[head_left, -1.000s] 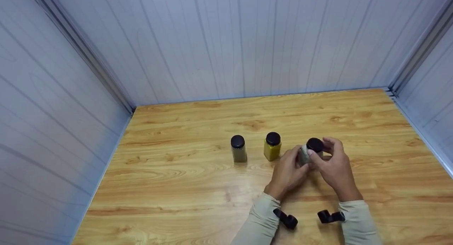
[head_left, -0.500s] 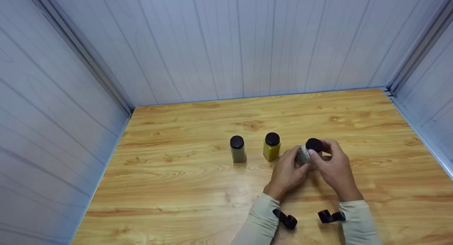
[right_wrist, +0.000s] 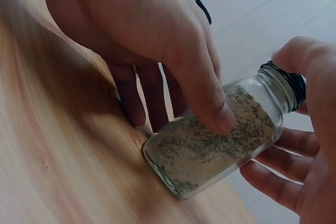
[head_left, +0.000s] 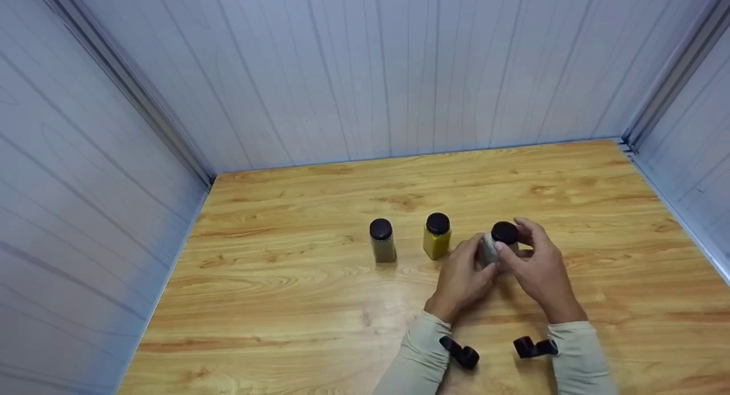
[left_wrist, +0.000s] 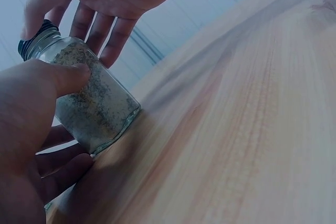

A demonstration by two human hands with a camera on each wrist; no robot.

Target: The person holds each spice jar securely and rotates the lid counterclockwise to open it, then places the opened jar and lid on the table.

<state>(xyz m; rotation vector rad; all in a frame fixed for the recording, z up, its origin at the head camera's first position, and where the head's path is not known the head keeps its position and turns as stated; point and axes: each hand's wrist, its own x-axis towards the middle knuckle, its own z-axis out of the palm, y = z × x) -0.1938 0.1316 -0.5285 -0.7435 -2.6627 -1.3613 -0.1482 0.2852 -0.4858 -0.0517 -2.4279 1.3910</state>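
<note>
Square clear-glass jar of speckled beige-green flakes [right_wrist: 210,153], nearer the wood-grain surface's [head_left: 274,304] right edge than its left, left hand [head_left: 461,275] clamped round its body, right hand [head_left: 539,269] pinching its black round cap [head_left: 505,231]

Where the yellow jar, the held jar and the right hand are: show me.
Yellow jar [head_left: 437,245], head view, front of its body.
Held jar [left_wrist: 102,103], left wrist view, glass side.
Right hand [head_left: 542,269], head view, back.

Place: booth-like workspace — pale panel walls [head_left: 342,70] on three sides | wood-grain tabletop [head_left: 256,309] between — wider premises unclear
</note>
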